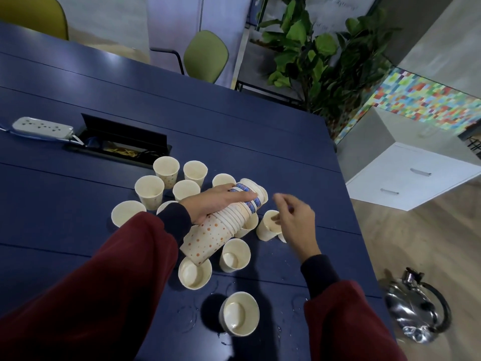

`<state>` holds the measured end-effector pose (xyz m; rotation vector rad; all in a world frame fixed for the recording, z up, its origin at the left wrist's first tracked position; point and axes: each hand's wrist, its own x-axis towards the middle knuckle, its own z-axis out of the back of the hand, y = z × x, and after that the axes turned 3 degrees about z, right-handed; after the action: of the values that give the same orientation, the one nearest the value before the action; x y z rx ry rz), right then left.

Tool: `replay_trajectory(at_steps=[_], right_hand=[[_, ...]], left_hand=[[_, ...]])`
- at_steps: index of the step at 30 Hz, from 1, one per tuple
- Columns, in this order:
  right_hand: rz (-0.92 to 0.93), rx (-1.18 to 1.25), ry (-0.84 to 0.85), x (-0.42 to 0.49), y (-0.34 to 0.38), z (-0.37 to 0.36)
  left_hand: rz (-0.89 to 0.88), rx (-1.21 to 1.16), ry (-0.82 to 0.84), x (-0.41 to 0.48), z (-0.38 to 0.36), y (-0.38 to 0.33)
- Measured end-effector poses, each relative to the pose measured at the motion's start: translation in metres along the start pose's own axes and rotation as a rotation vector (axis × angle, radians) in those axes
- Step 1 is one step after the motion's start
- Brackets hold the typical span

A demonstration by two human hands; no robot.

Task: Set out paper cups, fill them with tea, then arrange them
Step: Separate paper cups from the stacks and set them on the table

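Holds a nested stack of paper cups point(221, 230) in the left hand point(218, 204), fingers curled over its upper side. Keeps it tilted almost flat above the blue table point(260, 142), base end near the sleeve, mouth end pointing away to the right. Hovers the right hand point(294, 217) just beside that mouth end and over one loose cup point(266, 226), fingers loosely curled with nothing visible between them, though slightly blurred, so not certain beyond that. Works amid roughly a dozen single cups standing upright around the stack, with the nearest cup point(239, 313) close to the front edge. Cannot tell whether any holds tea.

Probably very light and thin-walled – easy to dent, and likely to cling where the rims nest tightly. Best to pinch the rolled rim of the end cup at the mouth end and draw it straight out, steadying the stack round its dotted body with only a gentle squeeze. Worth minding the wet rings and droplets near the front of the table: likely to soften paper bases and let empty cups slide. Has the steel kettle point(416, 308) waiting low, off the table's right side.
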<state>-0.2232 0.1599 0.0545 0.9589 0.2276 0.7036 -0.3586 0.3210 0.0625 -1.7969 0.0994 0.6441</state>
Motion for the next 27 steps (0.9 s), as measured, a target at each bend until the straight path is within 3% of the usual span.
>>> replay_trajectory(at_steps=[4, 9, 15, 22, 27], right_hand=[[0.076, 0.093, 0.166, -0.003, 0.041, 0.010], [0.053, 0.132, 0.229, -0.007, 0.041, 0.015], [-0.032, 0.188, -0.064, -0.005, 0.014, 0.036], [-0.117, -0.084, -0.401, -0.028, -0.049, 0.063], [-0.228, -0.249, -0.414, -0.069, -0.098, 0.051]], left_hand=[[0.001, 0.039, 0.043, 0.002, -0.009, 0.003], [0.025, 0.076, 0.056, -0.003, -0.013, 0.002], [0.031, 0.126, 0.023, -0.007, -0.018, 0.001], [0.052, 0.048, 0.034, -0.007, -0.028, 0.002], [0.050, 0.070, 0.044, -0.005, -0.033, 0.001]])
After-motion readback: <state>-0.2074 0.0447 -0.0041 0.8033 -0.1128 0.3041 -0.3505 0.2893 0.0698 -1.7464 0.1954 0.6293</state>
